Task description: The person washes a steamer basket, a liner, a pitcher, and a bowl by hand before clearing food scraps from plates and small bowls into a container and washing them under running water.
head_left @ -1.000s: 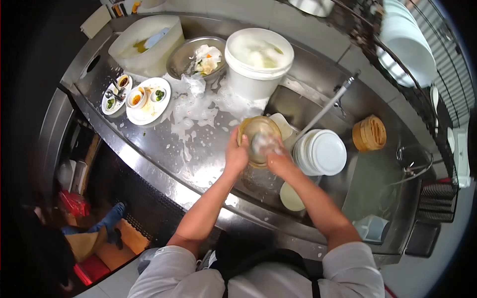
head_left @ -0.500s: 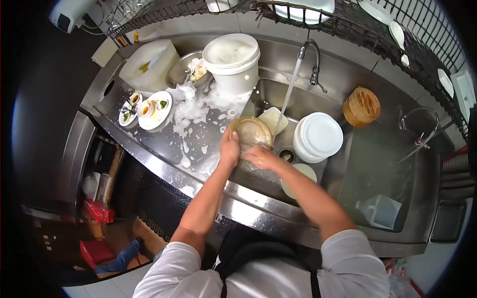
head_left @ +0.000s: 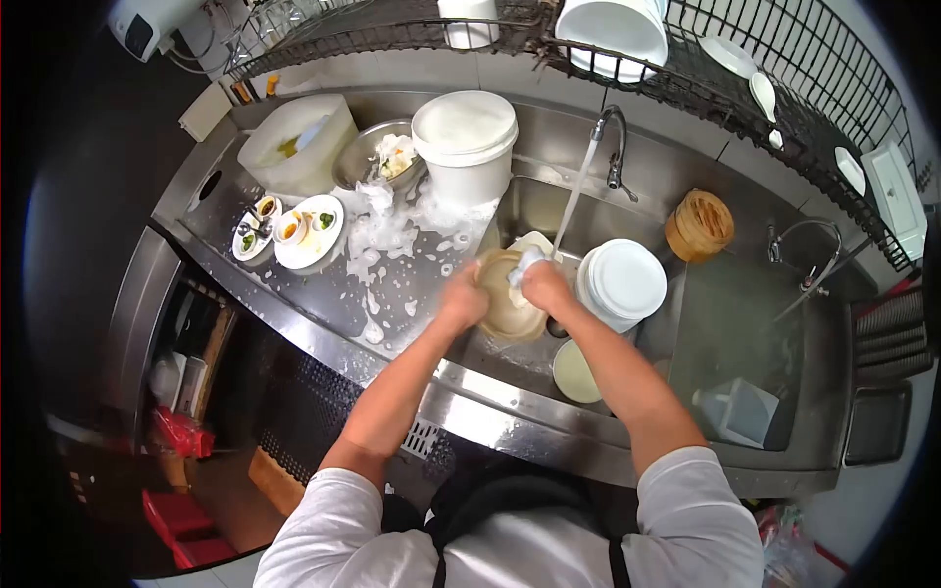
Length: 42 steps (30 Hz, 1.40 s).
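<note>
Over the left part of the sink basin, my left hand (head_left: 464, 297) is closed around the left rim of a tan bowl (head_left: 512, 323). My right hand (head_left: 547, 287) is at the bowl's upper right, closed on a whitish cloth-like thing (head_left: 529, 261) that is blurred by motion. Just behind the bowl, a pale dish (head_left: 532, 241) is partly covered by it. Water runs from the tap (head_left: 614, 147) in a stream behind my right hand. To the right stands a stack of white plates (head_left: 628, 278), and a cream-coloured round dish (head_left: 576, 374) lies below my right forearm.
A white bucket (head_left: 465, 147) of suds, a metal bowl (head_left: 372, 157) with scraps and a plastic tub (head_left: 294, 162) line the back left. Used plates (head_left: 310, 245) sit on the foamy counter. A bamboo steamer (head_left: 699, 226) stands right, beside a water-filled basin (head_left: 735, 343). Overhead hangs a wire rack (head_left: 392, 41).
The bowl has moved right and down in view. My right hand has gone from the bowl's lower edge to its upper right, where the whitish thing now shows.
</note>
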### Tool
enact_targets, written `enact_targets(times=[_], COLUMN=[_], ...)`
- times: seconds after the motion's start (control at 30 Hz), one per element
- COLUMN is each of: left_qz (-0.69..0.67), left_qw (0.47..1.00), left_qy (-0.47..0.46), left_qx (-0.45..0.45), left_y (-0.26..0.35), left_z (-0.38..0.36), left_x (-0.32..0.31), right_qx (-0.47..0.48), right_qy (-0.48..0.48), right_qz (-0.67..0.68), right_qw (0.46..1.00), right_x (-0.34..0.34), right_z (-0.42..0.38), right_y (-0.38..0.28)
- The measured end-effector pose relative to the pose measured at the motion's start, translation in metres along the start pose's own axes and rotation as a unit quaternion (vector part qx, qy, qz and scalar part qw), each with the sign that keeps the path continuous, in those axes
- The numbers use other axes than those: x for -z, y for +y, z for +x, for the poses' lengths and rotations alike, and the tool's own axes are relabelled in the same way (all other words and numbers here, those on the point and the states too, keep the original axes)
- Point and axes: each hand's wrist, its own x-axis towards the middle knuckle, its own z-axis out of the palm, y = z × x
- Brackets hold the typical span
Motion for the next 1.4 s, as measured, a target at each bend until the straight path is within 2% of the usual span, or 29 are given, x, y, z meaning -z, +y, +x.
enact_targets(times=[0.03, 0.13, 0.17, 0.2, 0.23, 0.27, 0.3, 0.37, 0.4, 0.5, 0.53, 0.57, 0.6, 0.63, 0.7, 0.73, 0.8, 0.83, 0.9, 0.93, 1.03, 1.13, 1.17, 1.27, 1.3, 1.4], left_qz=[0.062, 0.007, -0.020, -0.053, -0.088, -0.124, -0.137, -0.165, -0.192, -0.245, -0.395, -0.524, -0.626, -0.566, -0.413, -0.329, -0.340, -0.344, -0.369, -0.380, -0.262, -0.359, -0.382, -0.453, -0.481, -0.550], left_qw=[0.997, 0.999, 0.998, 0.996, 0.991, 0.985, 0.975, 0.945, 0.949, 0.952, 0.911, 0.822, 0.690, 0.760, 0.876, 0.920, 0.934, 0.935, 0.925, 0.917, 0.930, 0.916, 0.913, 0.890, 0.875, 0.834], left_qy=[-0.037, 0.012, 0.036, 0.062, 0.088, 0.114, 0.150, 0.219, 0.176, 0.060, -0.084, -0.223, -0.349, -0.309, -0.248, -0.213, -0.091, -0.032, 0.053, 0.096, 0.234, 0.158, 0.127, 0.050, 0.044, 0.030], left_qx=[-0.030, -0.038, -0.047, -0.048, -0.048, -0.048, -0.090, -0.176, -0.177, -0.171, -0.086, 0.006, 0.099, 0.079, 0.027, 0.000, -0.057, -0.084, -0.080, -0.076, -0.106, -0.080, -0.062, -0.020, -0.017, 0.004], left_y=[-0.004, -0.009, -0.004, 0.001, 0.006, 0.010, 0.006, -0.013, -0.022, -0.031, -0.027, -0.025, -0.021, -0.017, -0.024, -0.031, -0.052, -0.051, -0.043, -0.036, -0.027, -0.065, -0.063, -0.043, -0.038, -0.029], left_z=[0.002, 0.003, 0.002, 0.000, 0.000, 0.001, 0.003, 0.004, -0.002, -0.017, -0.014, -0.003, 0.010, 0.019, 0.045, 0.056, 0.072, 0.072, 0.067, 0.064, 0.056, 0.077, 0.073, 0.052, 0.049, 0.046], left_x=[-0.002, -0.001, 0.007, 0.014, 0.020, 0.022, 0.018, -0.004, -0.010, -0.001, 0.023, 0.054, 0.072, 0.077, 0.063, 0.050, 0.022, 0.017, 0.008, 0.008, 0.001, -0.019, -0.015, -0.009, -0.011, -0.016], right_qx=[0.045, 0.173, 0.094, -0.022, -0.133, -0.230, -0.255, -0.294, -0.312, -0.233, -0.169, -0.105, -0.040, 0.076, 0.303, 0.249, 0.139, 0.076, -0.069, -0.140, -0.219, -0.101, -0.061, -0.010, 0.003, 0.007], right_qy=[-0.006, -0.039, -0.058, -0.044, -0.026, -0.002, 0.085, 0.204, 0.259, 0.248, 0.244, 0.236, 0.225, 0.249, 0.285, 0.272, 0.247, 0.267, 0.290, 0.297, 0.261, 0.244, 0.200, -0.054, 0.005, 0.281], right_qz=[-0.033, -0.135, -0.040, 0.221, 0.464, 0.669, 0.715, 0.597, 0.531, 0.271, 0.215, 0.158, 0.099, 0.034, -0.096, -0.085, -0.063, -0.009, 0.152, 0.230, 0.333, 0.060, 0.056, -0.044, -0.190, -0.272], right_qw=[0.998, 0.975, 0.993, 0.974, 0.875, 0.707, 0.645, 0.718, 0.744, 0.901, 0.930, 0.953, 0.968, 0.965, 0.904, 0.926, 0.957, 0.961, 0.942, 0.916, 0.879, 0.963, 0.976, 0.998, 0.982, 0.920], right_x=[0.000, 0.013, 0.033, 0.016, -0.014, -0.031, -0.041, -0.069, -0.075, -0.023, -0.009, 0.004, 0.015, 0.024, 0.040, 0.042, 0.047, 0.039, 0.016, 0.002, -0.059, -0.013, -0.001, 0.022, 0.027, 0.008], right_z=[0.006, 0.018, 0.009, 0.009, 0.010, 0.005, -0.011, -0.027, -0.028, -0.048, -0.047, -0.043, -0.036, -0.027, -0.008, -0.008, -0.002, -0.002, -0.015, -0.021, -0.027, -0.051, -0.047, -0.028, -0.037, -0.035], right_y=[-0.007, -0.029, -0.029, -0.022, -0.006, 0.003, -0.020, -0.030, -0.032, -0.049, -0.046, -0.043, -0.045, -0.053, -0.072, -0.079, -0.093, -0.089, -0.083, -0.082, -0.072, -0.085, -0.082, -0.078, -0.094, -0.111])
